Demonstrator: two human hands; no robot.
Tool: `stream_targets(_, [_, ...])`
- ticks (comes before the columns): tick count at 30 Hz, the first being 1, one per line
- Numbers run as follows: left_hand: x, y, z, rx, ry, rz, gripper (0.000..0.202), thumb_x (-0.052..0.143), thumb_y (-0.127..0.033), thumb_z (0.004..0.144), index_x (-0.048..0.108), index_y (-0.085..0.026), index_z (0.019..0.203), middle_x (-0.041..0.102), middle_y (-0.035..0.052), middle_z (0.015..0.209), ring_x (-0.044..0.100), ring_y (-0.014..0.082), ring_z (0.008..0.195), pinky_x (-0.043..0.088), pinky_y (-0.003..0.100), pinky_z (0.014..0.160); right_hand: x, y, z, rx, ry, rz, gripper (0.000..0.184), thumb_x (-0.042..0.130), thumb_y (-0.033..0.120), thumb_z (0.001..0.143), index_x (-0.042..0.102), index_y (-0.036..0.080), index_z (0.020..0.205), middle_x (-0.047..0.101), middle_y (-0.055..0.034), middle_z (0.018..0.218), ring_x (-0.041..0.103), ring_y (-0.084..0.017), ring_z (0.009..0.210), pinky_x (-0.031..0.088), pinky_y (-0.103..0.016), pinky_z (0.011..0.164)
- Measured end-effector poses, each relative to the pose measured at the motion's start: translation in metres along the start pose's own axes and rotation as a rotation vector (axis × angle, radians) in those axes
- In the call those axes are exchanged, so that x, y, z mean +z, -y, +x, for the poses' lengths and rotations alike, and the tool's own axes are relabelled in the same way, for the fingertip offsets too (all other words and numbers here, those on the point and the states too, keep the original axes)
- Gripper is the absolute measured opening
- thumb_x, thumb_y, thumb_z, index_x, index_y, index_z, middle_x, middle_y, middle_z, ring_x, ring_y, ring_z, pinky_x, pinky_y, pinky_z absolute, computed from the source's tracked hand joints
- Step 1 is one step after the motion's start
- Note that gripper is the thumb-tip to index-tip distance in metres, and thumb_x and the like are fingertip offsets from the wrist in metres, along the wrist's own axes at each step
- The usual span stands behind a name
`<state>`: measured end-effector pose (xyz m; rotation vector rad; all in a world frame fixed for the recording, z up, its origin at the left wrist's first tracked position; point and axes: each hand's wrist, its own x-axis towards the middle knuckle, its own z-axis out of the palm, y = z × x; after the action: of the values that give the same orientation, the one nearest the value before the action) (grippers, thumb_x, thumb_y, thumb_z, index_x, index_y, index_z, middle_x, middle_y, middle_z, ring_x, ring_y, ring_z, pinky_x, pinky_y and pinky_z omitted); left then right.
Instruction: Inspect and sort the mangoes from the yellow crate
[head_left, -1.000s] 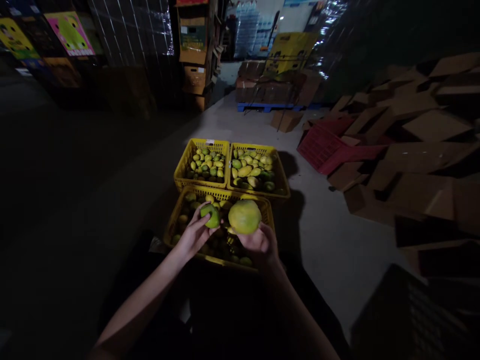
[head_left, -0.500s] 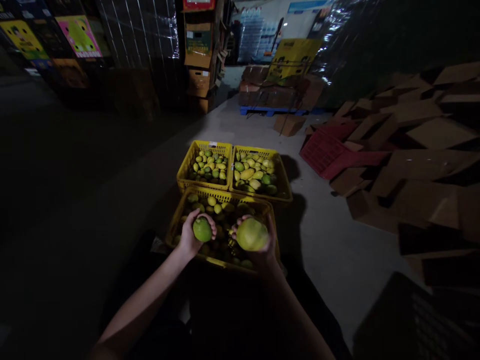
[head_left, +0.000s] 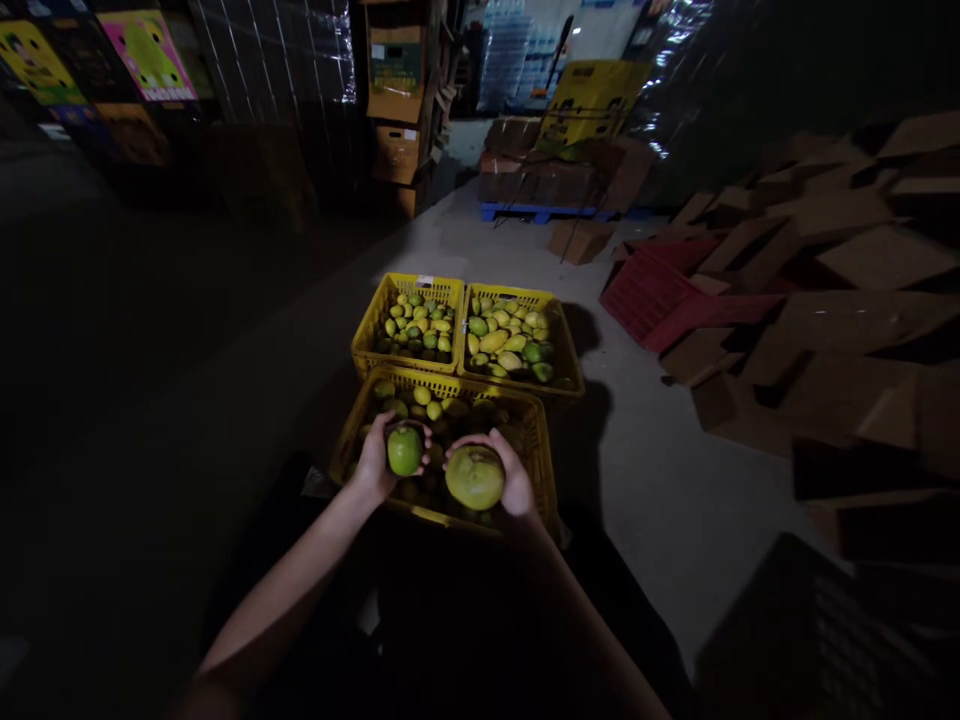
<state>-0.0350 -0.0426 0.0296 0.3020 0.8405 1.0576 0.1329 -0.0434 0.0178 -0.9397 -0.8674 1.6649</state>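
My left hand [head_left: 376, 462] is wrapped round a small green mango [head_left: 405, 452]. A larger yellow-green mango [head_left: 475, 478] rests in my right hand [head_left: 516, 478], its fingers curled about the far side. Both fruits are held apart, above the near yellow crate [head_left: 544, 440], which contains more yellow and green fruit, much of it in shadow. Behind it stand a left yellow crate [head_left: 364, 350] with smaller fruit and a right yellow crate [head_left: 571, 362] with mostly longer yellow mangoes and a few green ones.
A red crate [head_left: 651, 298] lies among a heap of flattened cardboard boxes [head_left: 840, 340] on the right. Beyond the crates, wrapped cartons stand on a blue pallet [head_left: 540, 212], with a small cardboard box [head_left: 580, 241] before it. Stacked cartons [head_left: 396, 150] rise at the back.
My right hand has moved left and turned, bringing the larger mango closer to the green one and showing another side of it. My left hand stays nearly in place, its mango slightly turned.
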Motion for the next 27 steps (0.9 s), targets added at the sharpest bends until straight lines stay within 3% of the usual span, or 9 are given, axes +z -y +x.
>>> stream_targets(4, [-0.008,-0.004,0.008,-0.106,-0.122,-0.198,0.025,0.049,-0.033,0.075,0.058,-0.012,0.086,0.064,0.0083,0.073,0.060,0.0150,0.059,0.049,0.025,0.050,-0.001,-0.006,0.005,0.099,-0.077,0.216,0.037,0.056,0.052,0.072,0.069,0.019,0.080,0.071,-0.0060,0.072,0.068,-0.024,0.070,0.054,-0.036,0.060])
stream_targets(7, [-0.010,-0.004,0.009,-0.078,-0.103,-0.220,0.021,0.051,-0.029,0.074,0.058,-0.013,0.086,0.063,0.0072,0.075,0.062,0.0164,0.065,0.051,0.027,0.055,-0.004,-0.007,0.006,-0.016,-0.072,0.127,0.033,0.058,0.048,0.070,0.069,0.019,0.082,0.072,-0.0051,0.075,0.067,-0.023,0.070,0.053,-0.035,0.061])
stream_targets(11, [-0.004,-0.002,0.004,-0.002,0.017,-0.099,0.023,0.051,-0.033,0.071,0.059,-0.013,0.078,0.060,0.0044,0.068,0.058,0.0151,0.056,0.046,0.025,0.046,-0.004,-0.007,0.000,-0.237,-0.080,-0.094,0.027,0.058,0.042,0.073,0.069,0.020,0.062,0.069,-0.0039,0.064,0.065,-0.021,0.062,0.051,-0.034,0.061])
stream_targets(15, [0.003,0.020,0.001,0.153,0.068,0.024,0.026,0.052,-0.039,0.071,0.058,-0.013,0.070,0.056,0.0027,0.059,0.053,0.0135,0.048,0.036,0.022,0.038,0.003,-0.013,-0.012,-0.334,-0.050,-0.156,0.034,0.057,0.039,0.079,0.067,0.020,0.052,0.066,-0.0043,0.056,0.065,-0.022,0.060,0.052,-0.036,0.066])
stream_targets(19, [0.002,0.048,0.005,0.250,-0.093,-0.177,0.026,0.053,-0.041,0.069,0.054,-0.015,0.067,0.052,-0.0015,0.056,0.049,0.0093,0.046,0.034,0.019,0.040,0.010,-0.023,-0.012,-0.253,-0.201,0.017,0.036,0.061,0.042,0.076,0.064,0.018,0.049,0.063,-0.0034,0.050,0.064,-0.021,0.054,0.052,-0.036,0.061])
stream_targets(21, [0.002,0.053,0.006,0.241,-0.086,-0.209,0.025,0.053,-0.040,0.069,0.054,-0.015,0.067,0.052,-0.0014,0.057,0.050,0.0095,0.047,0.034,0.019,0.041,0.009,-0.024,-0.007,-0.168,-0.263,0.131,0.037,0.064,0.045,0.072,0.062,0.018,0.048,0.062,-0.0024,0.047,0.063,-0.021,0.051,0.053,-0.036,0.058])
stream_targets(24, [0.005,0.051,0.003,0.267,-0.028,-0.153,0.025,0.053,-0.039,0.070,0.056,-0.015,0.069,0.054,-0.0002,0.059,0.051,0.0107,0.048,0.034,0.020,0.040,0.006,-0.021,-0.002,-0.083,-0.265,0.242,0.038,0.065,0.049,0.069,0.060,0.018,0.049,0.062,-0.0018,0.047,0.064,-0.021,0.052,0.054,-0.036,0.058])
stream_targets(27, [0.011,0.049,-0.001,0.272,-0.047,-0.148,0.025,0.053,-0.039,0.070,0.056,-0.014,0.067,0.054,-0.0004,0.056,0.050,0.0100,0.046,0.032,0.019,0.039,0.004,-0.016,-0.001,-0.039,-0.273,0.332,0.036,0.066,0.049,0.068,0.059,0.018,0.052,0.061,0.0000,0.048,0.065,-0.020,0.056,0.054,-0.034,0.061])
